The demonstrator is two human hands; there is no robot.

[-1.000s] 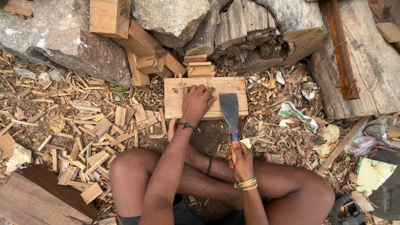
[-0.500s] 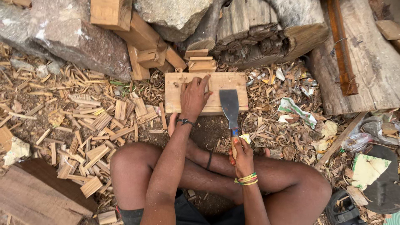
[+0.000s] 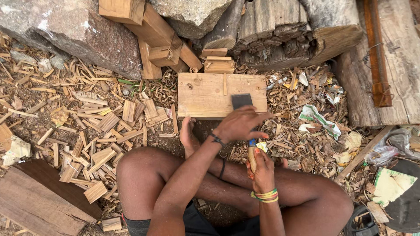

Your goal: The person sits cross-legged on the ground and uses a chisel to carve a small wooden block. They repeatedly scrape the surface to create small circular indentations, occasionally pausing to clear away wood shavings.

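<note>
I sit cross-legged on the ground behind a flat rectangular wooden block (image 3: pixel 205 94). My right hand (image 3: pixel 263 168) grips the wooden handle of a wide-bladed chisel (image 3: pixel 242 101), whose dark blade lies on the block's near right part. My left hand (image 3: pixel 241 123) reaches across and rests over the chisel just below the blade, fingers spread over its shaft. A small wood strip (image 3: pixel 225 84) lies on the block's top. A bare foot (image 3: pixel 188 135) sits just under the block's near edge.
Wood chips and shavings (image 3: pixel 100 126) cover the ground on the left and right. Large stones (image 3: pixel 74 30), cut wood pieces (image 3: pixel 157 48) and a log (image 3: pixel 280 35) stand behind the block. Heavy timber with a rusty bar (image 3: pixel 378 57) lies at right, a plank (image 3: pixel 35 205) at lower left.
My left hand left the block's top and came down to the right onto the chisel. The chisel blade moved left and up onto the block.
</note>
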